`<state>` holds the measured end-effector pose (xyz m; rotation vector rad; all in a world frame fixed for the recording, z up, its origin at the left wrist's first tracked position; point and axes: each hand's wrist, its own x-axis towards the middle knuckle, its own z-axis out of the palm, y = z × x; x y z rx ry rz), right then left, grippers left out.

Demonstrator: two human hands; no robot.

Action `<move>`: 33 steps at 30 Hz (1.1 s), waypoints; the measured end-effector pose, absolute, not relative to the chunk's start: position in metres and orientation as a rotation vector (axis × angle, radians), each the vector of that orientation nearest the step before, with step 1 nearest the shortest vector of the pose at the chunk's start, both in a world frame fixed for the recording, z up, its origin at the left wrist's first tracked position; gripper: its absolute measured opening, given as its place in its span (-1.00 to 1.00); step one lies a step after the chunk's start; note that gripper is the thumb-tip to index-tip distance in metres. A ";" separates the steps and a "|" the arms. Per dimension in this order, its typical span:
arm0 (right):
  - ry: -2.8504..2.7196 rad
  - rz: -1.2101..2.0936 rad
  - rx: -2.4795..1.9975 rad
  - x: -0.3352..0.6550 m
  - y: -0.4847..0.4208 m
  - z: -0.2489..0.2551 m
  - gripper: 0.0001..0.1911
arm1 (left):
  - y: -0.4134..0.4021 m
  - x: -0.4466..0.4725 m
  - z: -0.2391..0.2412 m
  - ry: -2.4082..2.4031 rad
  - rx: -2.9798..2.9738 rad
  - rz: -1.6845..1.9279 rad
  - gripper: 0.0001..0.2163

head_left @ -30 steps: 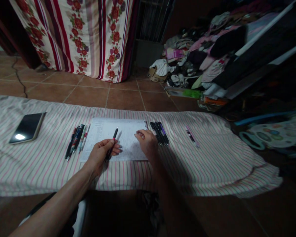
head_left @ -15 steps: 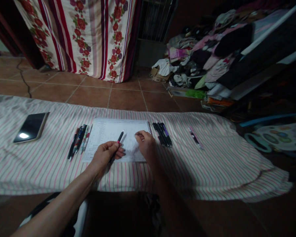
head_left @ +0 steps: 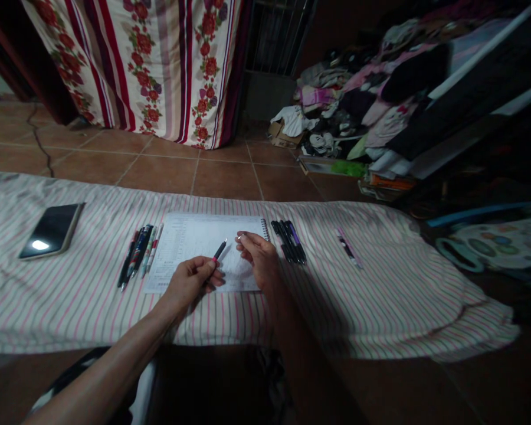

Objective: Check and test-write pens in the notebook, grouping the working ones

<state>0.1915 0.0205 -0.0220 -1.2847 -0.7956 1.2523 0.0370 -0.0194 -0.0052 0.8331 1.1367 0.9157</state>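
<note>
Over the notebook, my left hand (head_left: pixel 196 273) is closed around a dark pen (head_left: pixel 220 250) with a pink band, its tip slanting up to the right. My right hand (head_left: pixel 257 252) is just right of that tip, thumb and fingers pinched together. A tiny pale spot shows at those fingertips, too small to name. Beneath both hands lies the open spiral notebook (head_left: pixel 203 230), its page covered in faint writing. Several pens (head_left: pixel 137 254) lie side by side at its left edge. Against its right edge rests a row of black pens (head_left: pixel 289 242), one with purple on it.
A striped cloth (head_left: pixel 380 307) covers the table. On it, a phone (head_left: pixel 53 230) lies at far left and a pink-and-black pen (head_left: pixel 348 248) at right. Beyond are a tiled floor (head_left: pixel 159 168), a flowered curtain (head_left: pixel 172 71) and a heap of clothes (head_left: pixel 349 106).
My right hand has shifted slightly left, nearer the pen tip, and its fingers have turned. The pen in my left hand has moved slightly right and tilted more to the right.
</note>
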 end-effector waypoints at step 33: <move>-0.881 1.453 -1.236 0.185 0.012 -0.010 -0.75 | -0.017 0.037 -0.019 1.175 0.948 0.881 -0.70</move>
